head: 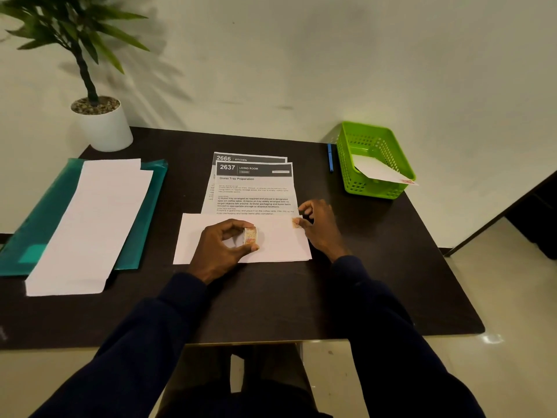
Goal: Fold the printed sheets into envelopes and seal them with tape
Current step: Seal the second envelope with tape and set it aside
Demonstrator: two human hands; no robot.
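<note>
The left hand (224, 245) grips a tape roll (250, 235) between thumb and fingers, resting on a folded white envelope (272, 245) at the middle of the dark bench (271, 297). The right hand (316, 226) pinches a short tape strip (296, 222) at the envelope's upper right corner, fingers closed on it. Just behind the envelope, touching its far edge, lie two overlapping printed sheets (254, 191), headed 2637 and 2666. To the left a stack of white paper (90, 224) lies on a teal folder (45, 224). At the right back stands a green basket (376, 140) with a sealed envelope (379, 170) leaning out over its rim; a blue pen (330, 156) lies just beside it. A potted plant (102, 122) stands at the left back corner.
</note>
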